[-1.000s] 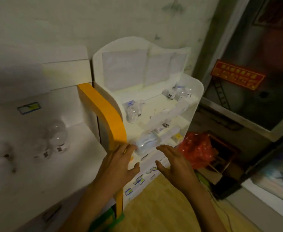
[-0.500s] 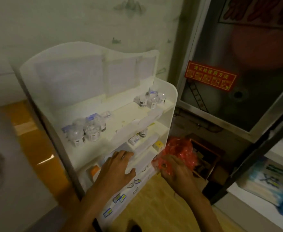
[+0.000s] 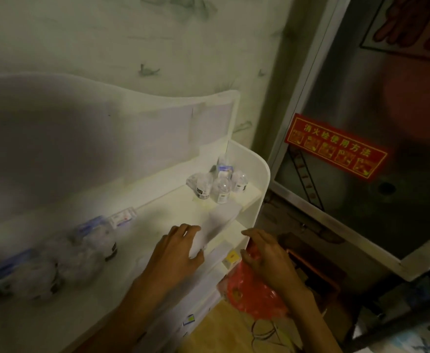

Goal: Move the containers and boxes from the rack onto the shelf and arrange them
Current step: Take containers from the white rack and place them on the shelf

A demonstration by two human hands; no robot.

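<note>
A white tiered rack (image 3: 257,174) fills the left and middle of the view. Several clear bottles (image 3: 216,186) with labels stand at the right end of its upper tier, a small white box (image 3: 224,165) behind them. More clear bottles (image 3: 94,244) and blue-topped boxes (image 3: 90,226) sit blurred on the left of a tier. A small yellow box (image 3: 233,257) lies on a lower tier. My left hand (image 3: 177,253) rests flat on a tier's front lip, fingers spread, holding nothing. My right hand (image 3: 266,256) hovers beside the rack's right edge, fingers apart, empty.
A red plastic bag (image 3: 254,294) lies on the floor under my right hand. A metal cabinet door (image 3: 376,103) with a red instruction sticker (image 3: 336,146) stands to the right. The wooden floor (image 3: 224,329) shows below. A small labelled card (image 3: 123,217) lies on the tier.
The view swung right and closer to the rack; the yellow-edged shelf left the frame. Both hands rose from the lower tiers toward the middle tier, still empty.
</note>
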